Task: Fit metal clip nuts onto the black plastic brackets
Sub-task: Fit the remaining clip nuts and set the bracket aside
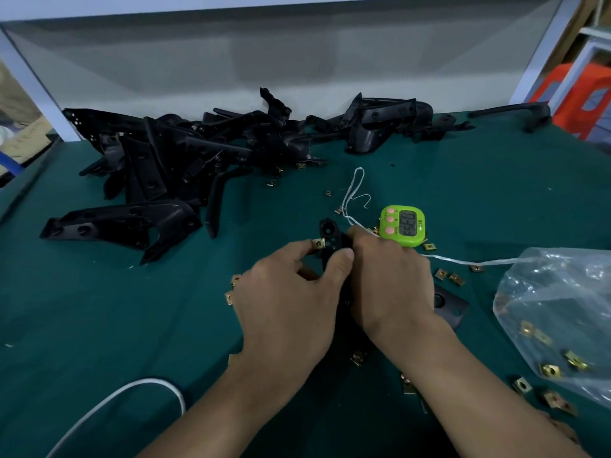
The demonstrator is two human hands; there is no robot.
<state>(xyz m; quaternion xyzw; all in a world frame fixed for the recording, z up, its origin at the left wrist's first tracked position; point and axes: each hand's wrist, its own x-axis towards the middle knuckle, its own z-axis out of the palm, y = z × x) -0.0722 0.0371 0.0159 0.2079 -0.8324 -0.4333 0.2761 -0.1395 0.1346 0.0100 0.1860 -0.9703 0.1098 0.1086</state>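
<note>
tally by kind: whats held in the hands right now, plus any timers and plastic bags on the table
black bracket: 1
clip nut: 1
green timer: 1
plastic bag: 1
total: 4

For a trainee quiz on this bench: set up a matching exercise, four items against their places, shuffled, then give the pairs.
Items:
1. green timer
2. pile of black brackets
3. clear plastic bag
4. white cable

Places:
A. near left edge of the table
B. right side, holding clip nuts
C. far side, by the back panel
D. just beyond the right hand

Pairs: 1-D, 2-C, 3-B, 4-A
</note>
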